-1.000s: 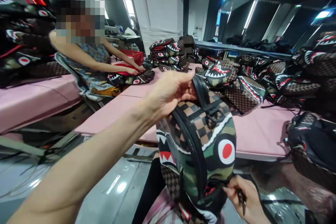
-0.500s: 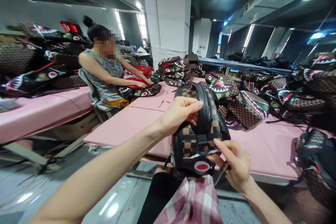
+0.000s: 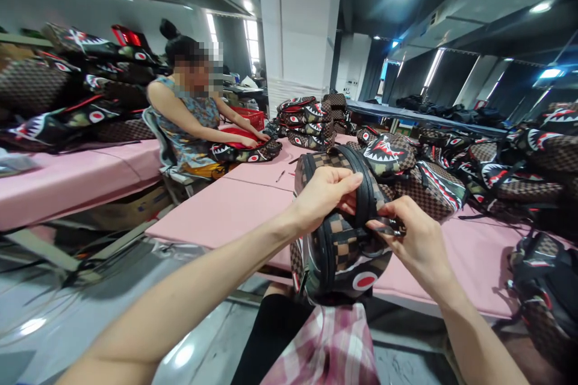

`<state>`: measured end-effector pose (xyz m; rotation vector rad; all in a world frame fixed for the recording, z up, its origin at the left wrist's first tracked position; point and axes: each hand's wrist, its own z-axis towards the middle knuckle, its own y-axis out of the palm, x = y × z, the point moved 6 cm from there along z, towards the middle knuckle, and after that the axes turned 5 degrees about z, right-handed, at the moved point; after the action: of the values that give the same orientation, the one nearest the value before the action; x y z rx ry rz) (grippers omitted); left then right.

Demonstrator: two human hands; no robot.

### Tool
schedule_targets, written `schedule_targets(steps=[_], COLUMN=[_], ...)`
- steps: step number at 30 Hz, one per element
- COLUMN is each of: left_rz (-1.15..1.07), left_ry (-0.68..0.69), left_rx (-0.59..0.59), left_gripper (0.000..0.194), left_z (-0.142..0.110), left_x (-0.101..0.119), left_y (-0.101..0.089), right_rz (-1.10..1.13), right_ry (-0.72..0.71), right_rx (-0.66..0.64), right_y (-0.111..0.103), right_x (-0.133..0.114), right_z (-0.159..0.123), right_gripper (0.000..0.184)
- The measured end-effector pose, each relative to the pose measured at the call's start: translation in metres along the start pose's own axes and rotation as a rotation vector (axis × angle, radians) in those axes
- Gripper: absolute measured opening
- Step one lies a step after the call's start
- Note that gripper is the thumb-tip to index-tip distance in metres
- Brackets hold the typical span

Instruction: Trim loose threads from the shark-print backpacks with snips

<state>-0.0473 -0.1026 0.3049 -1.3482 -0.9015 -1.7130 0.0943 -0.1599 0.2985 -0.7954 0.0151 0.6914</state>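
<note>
A checked brown and black backpack (image 3: 345,251) with a red-and-white eye patch stands at the table's near edge, in front of my body. My left hand (image 3: 326,197) is closed on it, thumb on top, pinching the black zipper band near its upper part. My right hand (image 3: 413,237) is closed around small dark metal thread snips (image 3: 389,227). Their tip points left, close to the zipper band, and the fingertips are at the bag's right side. Whether the blades touch the bag is hidden by the fingers.
More backpacks (image 3: 436,189) with shark-mouth prints lie heaped on the pink table (image 3: 217,216) to the right and stacked behind. A dark pen-like item (image 3: 280,175) lies on it. At left, a co-worker (image 3: 185,108) sits handling another bag (image 3: 253,151). A pillar (image 3: 300,24) rises behind.
My right hand has moved up from the bag's lower right side to the zipper band, bringing the snips along. The backpack has turned slightly; my left hand keeps its hold.
</note>
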Motion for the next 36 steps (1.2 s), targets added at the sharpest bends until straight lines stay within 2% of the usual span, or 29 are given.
schedule_targets(steps=[3,9,13,16,18,19,21,23,25,27,29,31,34,36], left_rz=[-0.022,0.028,0.211,0.434,0.694,0.834,1.093,1.272,1.345,1.365,1.459,1.522,1.543,1.567], left_ry=[0.019,0.179,0.261,0.164,0.065,0.050,0.128,0.318,0.564,0.824,0.997,1.043,1.026,1.045], left_rx=[0.017,-0.019,-0.115,-0.233,-0.315,-0.317,-0.222,-0.035,0.166,0.297,0.259,0.283,0.357,0.340], left_gripper=[0.031,0.023,0.024,0.030,0.033,0.033,0.032,0.033,0.033,0.030,0.024,0.026,0.026,0.026], left_z=[-0.003,-0.012,-0.016,-0.013,-0.004,0.003,0.021,0.034,0.032,0.016,0.000,-0.009,-0.010,-0.009], left_x=[0.003,0.006,0.005,0.012,0.021,0.029,0.048,0.063,0.067,0.056,0.033,0.015,0.004,0.001], left_y=[0.001,0.016,0.024,0.010,-0.011,-0.024,-0.048,-0.057,-0.046,-0.022,0.006,0.016,0.007,-0.001], right_rz=[0.000,0.011,0.049,-0.014,-0.060,-0.065,-0.039,0.016,0.086,0.147,0.183,0.206,0.298,0.450], right_ry=[-0.022,0.086,0.118,0.127,0.155,0.170,0.192,0.208,0.234,0.246,0.220,0.189,0.191,0.202], right_rx=[-0.064,0.187,0.218,0.199,0.222,0.234,0.247,0.262,0.289,0.316,0.319,0.300,0.263,0.186], right_y=[0.001,-0.006,-0.001,0.001,-0.002,-0.004,-0.007,-0.010,-0.014,-0.017,-0.017,-0.016,-0.014,-0.011], right_x=[0.001,0.026,0.046,0.056,0.062,0.065,0.068,0.070,0.070,0.066,0.059,0.050,0.045,0.050], right_z=[0.005,0.014,0.042,0.065,0.073,0.073,0.068,0.054,0.037,0.023,0.014,0.011,0.011,0.009], right_gripper=[0.004,0.009,0.012,0.014,0.013,0.013,0.012,0.011,0.010,0.010,0.010,0.010,0.011,0.013])
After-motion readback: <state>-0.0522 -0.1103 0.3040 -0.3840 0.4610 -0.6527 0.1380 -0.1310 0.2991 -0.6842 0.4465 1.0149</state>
